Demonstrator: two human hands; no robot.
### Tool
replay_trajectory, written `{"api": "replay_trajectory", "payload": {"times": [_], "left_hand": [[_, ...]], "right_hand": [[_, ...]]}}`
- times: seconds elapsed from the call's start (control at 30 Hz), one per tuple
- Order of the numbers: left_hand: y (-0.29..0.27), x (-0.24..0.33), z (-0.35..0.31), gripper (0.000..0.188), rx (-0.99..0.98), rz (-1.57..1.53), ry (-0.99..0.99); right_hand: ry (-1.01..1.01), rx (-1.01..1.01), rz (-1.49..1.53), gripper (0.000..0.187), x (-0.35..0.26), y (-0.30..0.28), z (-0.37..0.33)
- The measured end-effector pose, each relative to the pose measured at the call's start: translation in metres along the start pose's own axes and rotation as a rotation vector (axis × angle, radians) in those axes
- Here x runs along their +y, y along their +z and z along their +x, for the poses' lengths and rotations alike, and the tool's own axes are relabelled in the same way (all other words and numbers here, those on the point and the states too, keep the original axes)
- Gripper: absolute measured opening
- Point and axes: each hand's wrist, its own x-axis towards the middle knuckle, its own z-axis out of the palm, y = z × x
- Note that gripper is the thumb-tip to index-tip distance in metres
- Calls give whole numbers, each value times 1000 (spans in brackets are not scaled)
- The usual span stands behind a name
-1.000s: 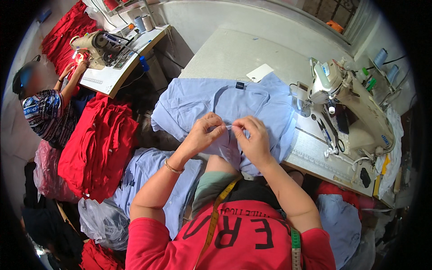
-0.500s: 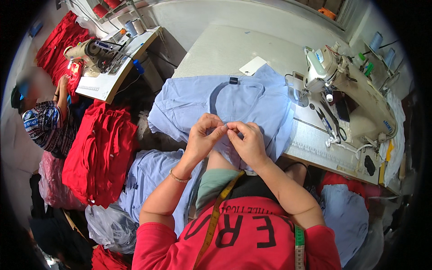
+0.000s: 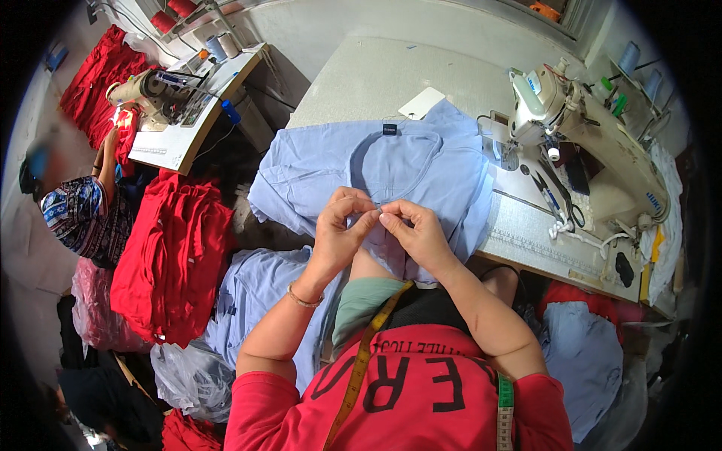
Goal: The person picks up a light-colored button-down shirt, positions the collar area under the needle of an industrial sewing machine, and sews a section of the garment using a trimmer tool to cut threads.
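My left hand [image 3: 345, 228] and my right hand [image 3: 413, 232] meet fingertip to fingertip above the near edge of a light blue shirt [image 3: 301, 161]. Both are pinched closed; whatever sits between the fingertips is too small to make out. The shirt lies spread on the sewing table [image 3: 353, 75], its round neckline and dark label [image 3: 389, 129] facing up, and its near edge hangs toward my lap. To the right of the shirt stands a sewing machine [image 3: 609, 150], its needle end beside the cloth.
Scissors [image 3: 569, 203] lie by the machine, and a white card [image 3: 421, 104] lies behind the shirt. On my left are red garments [image 3: 177, 259], more blue cloth [image 3: 259, 301] and a plastic bag [image 3: 192, 376]. Farther left, a person [image 3: 83, 214] works at another sewing machine [image 3: 139, 94].
My hands stay pinched together in nearly the same place. The whole view has shifted slightly. At the far left, the other person's hand has moved a little nearer their machine.
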Motion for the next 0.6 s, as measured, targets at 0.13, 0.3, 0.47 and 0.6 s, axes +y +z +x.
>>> {"api": "replay_trajectory", "payload": {"times": [0.13,0.3,0.47,0.6], "left_hand": [[-1,1,-1,4,-29,-83,-70],[-10,3,2,5,-101,-59,-64],[-24,24,13,12,-246,-7,-298],[-28,36,24,10,-369,1,-294]], "right_hand": [[57,-42,87,16,0,-3,0],[100,-41,169,16,0,-4,0],[183,-60,256,16,-5,-5,-2],[138,-72,270,15,-6,-5,-2]]}}
